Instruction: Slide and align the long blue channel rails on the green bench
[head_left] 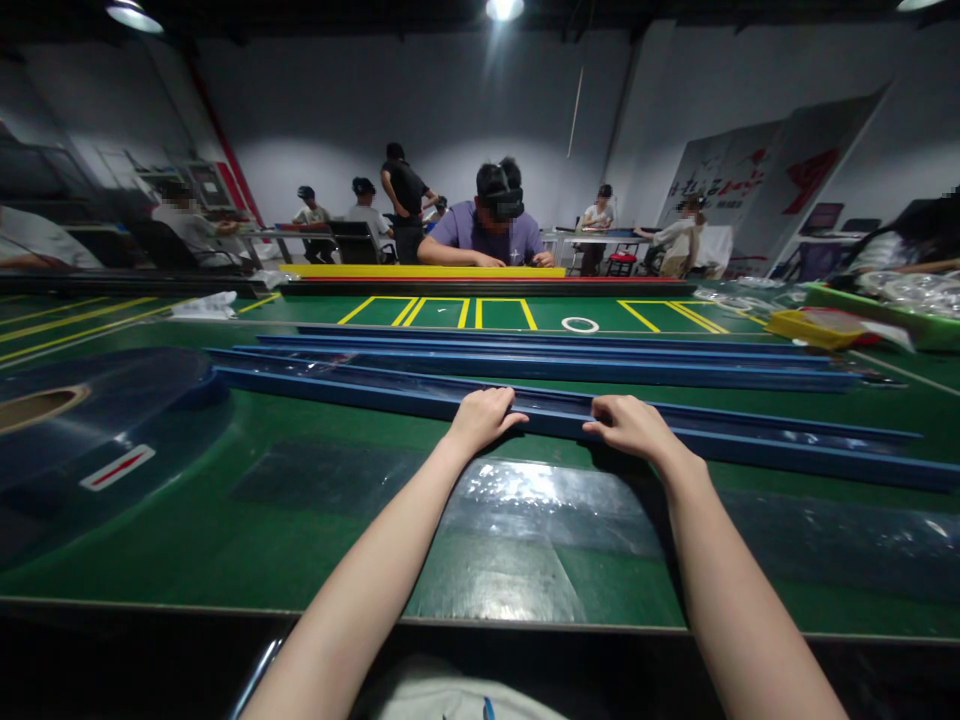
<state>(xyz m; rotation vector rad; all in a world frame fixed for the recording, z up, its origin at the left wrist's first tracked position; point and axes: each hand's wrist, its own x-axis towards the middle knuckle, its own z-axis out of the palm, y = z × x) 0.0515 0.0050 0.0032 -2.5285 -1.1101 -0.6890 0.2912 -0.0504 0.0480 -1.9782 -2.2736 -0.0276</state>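
Both hands are on a long blue channel-shaped strip (pixel 405 402) lying across the green table. My left hand (pixel 486 415) curls its fingers over the near wall of the strip, thumb pointing right along the outer side. A short way to the right, my right hand (pixel 628 422) is closed over the same wall, its thumb on the near side; the fingertips are partly hidden inside the strip. A clear film (pixel 420 364) seems to lie along the groove. More blue strips (pixel 675 366) lie just behind it.
A large roll of clear film (pixel 150 400) rests at left. A flat transparent band (pixel 555 510) lies before me. Farther back are a white ring (pixel 580 325), a yellow strip (pixel 420 271) and a yellow tray (pixel 814 328). A person (pixel 487 235) sits opposite.
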